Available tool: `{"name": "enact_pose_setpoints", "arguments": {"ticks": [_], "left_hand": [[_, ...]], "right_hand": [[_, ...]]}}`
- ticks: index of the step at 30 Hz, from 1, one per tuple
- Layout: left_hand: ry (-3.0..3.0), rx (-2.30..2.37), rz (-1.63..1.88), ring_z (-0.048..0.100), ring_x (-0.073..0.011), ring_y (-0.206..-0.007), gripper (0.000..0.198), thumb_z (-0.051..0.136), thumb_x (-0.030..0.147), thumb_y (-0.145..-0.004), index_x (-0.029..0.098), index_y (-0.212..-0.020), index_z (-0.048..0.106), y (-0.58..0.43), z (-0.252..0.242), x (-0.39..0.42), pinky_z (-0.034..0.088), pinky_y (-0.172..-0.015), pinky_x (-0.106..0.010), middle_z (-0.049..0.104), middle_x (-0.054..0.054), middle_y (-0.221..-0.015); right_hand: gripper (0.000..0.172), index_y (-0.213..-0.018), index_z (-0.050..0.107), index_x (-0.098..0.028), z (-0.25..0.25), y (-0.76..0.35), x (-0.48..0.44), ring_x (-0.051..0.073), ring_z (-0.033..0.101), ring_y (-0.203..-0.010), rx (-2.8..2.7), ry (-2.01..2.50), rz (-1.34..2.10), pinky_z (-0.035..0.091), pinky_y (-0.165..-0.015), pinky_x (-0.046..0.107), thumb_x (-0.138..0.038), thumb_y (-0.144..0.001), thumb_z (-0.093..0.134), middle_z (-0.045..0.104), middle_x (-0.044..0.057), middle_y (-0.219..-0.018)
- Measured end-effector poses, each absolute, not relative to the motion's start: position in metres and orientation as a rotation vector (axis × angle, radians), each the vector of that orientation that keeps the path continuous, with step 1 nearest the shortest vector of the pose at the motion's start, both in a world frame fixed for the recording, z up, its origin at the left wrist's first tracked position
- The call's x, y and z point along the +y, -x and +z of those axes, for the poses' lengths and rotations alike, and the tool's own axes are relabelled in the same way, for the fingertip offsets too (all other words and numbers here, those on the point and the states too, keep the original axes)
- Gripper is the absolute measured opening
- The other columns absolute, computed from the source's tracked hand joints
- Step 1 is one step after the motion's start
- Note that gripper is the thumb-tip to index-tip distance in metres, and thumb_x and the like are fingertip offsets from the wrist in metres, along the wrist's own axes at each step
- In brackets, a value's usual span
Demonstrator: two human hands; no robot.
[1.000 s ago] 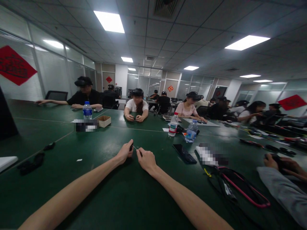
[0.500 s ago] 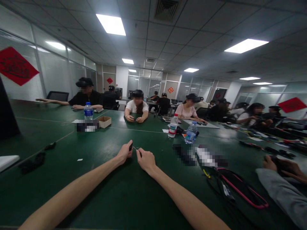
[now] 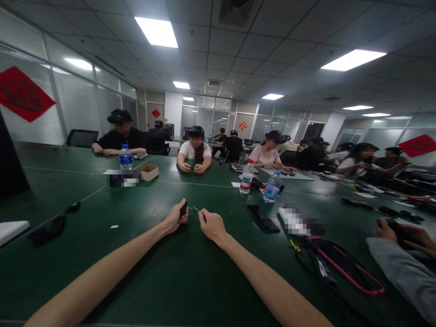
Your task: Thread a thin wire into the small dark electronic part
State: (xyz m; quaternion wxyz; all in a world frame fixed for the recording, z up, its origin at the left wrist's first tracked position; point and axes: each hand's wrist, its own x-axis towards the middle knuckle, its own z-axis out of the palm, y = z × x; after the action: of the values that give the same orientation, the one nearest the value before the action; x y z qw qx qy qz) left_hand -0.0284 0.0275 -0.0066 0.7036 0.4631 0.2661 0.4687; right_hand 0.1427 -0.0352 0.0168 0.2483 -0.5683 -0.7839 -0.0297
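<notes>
Table: green (image 3: 163,286), a broad top under both forearms.
Person in black (image 3: 127,138): sits at the far left; the arm that reached out sideways half a second ago is now drawn in close to the body. It seems to have no bearing on the work at the near side.
Right hand (image 3: 213,225): has shifted slightly away from the other, so the space between the two is wider. Thumb and fingers are pinched tight around the tool; the curled fingers hide most of the grip.
Left hand (image 3: 176,219): almost unchanged in place, fingers wrapped snugly around the dark piece, thumb uppermost.
Bottles: the red-capped bottle (image 3: 246,178) and the blue-capped bottle (image 3: 272,187) stand near each other beyond the right hand, as before.
Phone (image 3: 263,219): lies flat, to the right of the right hand.
Dark piece (image 3: 184,208): sits in the left hand, its upper end showing by the thumb; the rest is covered.
Tool (image 3: 195,209): thin, pointing from the right fingers toward the dark piece. Its tip, perhaps split in two, now stands apart from the piece. That suggests a break in contact between them; any change to the piece is too small to tell.
Scrap (image 3: 114,226): white, left of the left forearm, unmoved.
</notes>
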Motion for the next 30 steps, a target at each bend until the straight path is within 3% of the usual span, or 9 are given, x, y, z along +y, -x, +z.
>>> {"name": "enact_pose_setpoints", "arguments": {"ticks": [9,16,23,30], "left_hand": [[-1.080,0.584,1.059,0.025,-0.0041,-0.034,0.044,0.042,0.061,-0.081,0.017,-0.077,0.047,0.026,-0.005,0.025,0.014,-0.036,-0.016,0.037,0.006,-0.051],[-1.178,0.678,1.144,0.019,-0.0035,-0.033,0.049,0.046,0.064,-0.078,0.018,-0.092,0.054,0.024,0.000,0.017,0.011,-0.035,-0.015,0.026,0.009,-0.047],[-1.149,0.650,1.145,0.028,-0.0026,-0.035,0.049,0.046,0.061,-0.079,0.017,-0.099,0.054,0.025,0.000,0.019,0.016,-0.036,-0.015,0.051,0.000,-0.063],[-1.119,0.683,1.149,0.034,-0.0047,-0.039,0.041,0.047,0.051,-0.080,0.016,-0.097,0.057,0.025,-0.004,0.024,0.022,-0.036,-0.017,0.054,-0.001,-0.068]], "right_hand": [[0.042,-0.098,0.060,-0.023,0.022,-0.141,-0.040,0.013,0.062,-0.072,-2.195,1.520,-0.138,0.038,-0.062,0.020,-0.043,-0.096,0.024,0.068,0.003,-0.088],[0.041,-0.098,0.060,-0.022,0.023,-0.139,-0.041,0.013,0.062,-0.074,-2.177,1.577,-0.156,0.037,-0.063,0.020,-0.043,-0.096,0.025,0.069,0.004,-0.088],[0.042,-0.097,0.059,-0.022,0.020,-0.141,-0.038,0.012,0.061,-0.070,-2.175,1.553,-0.177,0.037,-0.061,0.020,-0.043,-0.097,0.023,0.068,0.004,-0.086],[0.041,-0.097,0.059,-0.021,0.022,-0.140,-0.039,0.012,0.062,-0.070,-2.169,1.595,-0.169,0.037,-0.060,0.020,-0.043,-0.097,0.024,0.068,0.004,-0.087]]}}
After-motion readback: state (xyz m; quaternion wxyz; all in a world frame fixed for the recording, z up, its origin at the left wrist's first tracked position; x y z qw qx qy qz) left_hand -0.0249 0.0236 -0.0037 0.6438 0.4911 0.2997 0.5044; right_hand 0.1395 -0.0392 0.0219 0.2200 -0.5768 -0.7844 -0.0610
